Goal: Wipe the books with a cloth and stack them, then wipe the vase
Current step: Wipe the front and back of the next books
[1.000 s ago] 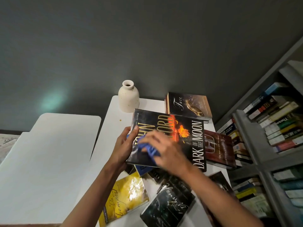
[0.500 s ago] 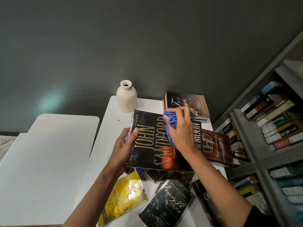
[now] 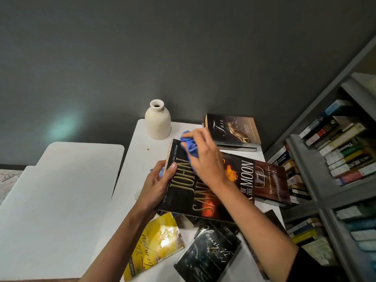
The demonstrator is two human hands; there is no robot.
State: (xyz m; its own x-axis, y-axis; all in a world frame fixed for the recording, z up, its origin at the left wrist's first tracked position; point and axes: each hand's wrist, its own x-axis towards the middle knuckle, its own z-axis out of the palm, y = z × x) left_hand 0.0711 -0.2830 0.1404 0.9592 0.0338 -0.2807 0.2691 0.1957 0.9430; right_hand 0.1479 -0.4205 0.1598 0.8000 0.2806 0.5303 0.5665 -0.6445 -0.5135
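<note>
In the left hand [image 3: 156, 184], book [image 3: 245, 180] lengthwise left-to-right, head leftward, cloth [image 3: 190, 146] atop

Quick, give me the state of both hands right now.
Left hand: grips the John Sandford book by its edge.
Right hand: holds the blue cloth against that book's cover.

View: one wide-angle camera worn on the head, looking forward and down along the person's own forearms.
Facing: toward the dark wall [image 3: 183, 47] at 12 o'clock; the white table [image 3: 138, 159] stretches from the lens toward it.
Nearness: close. The left hand [image 3: 155, 184] gripping the book [image 3: 247, 180] and the right hand [image 3: 205, 159] holding the cloth [image 3: 190, 147] sit at frame centre, with the arms entering from 6 o'clock.
Edges: the bookshelf [image 3: 305, 169] bows along 3 o'clock, and the vase [image 3: 157, 121] stands just above centre.
</note>
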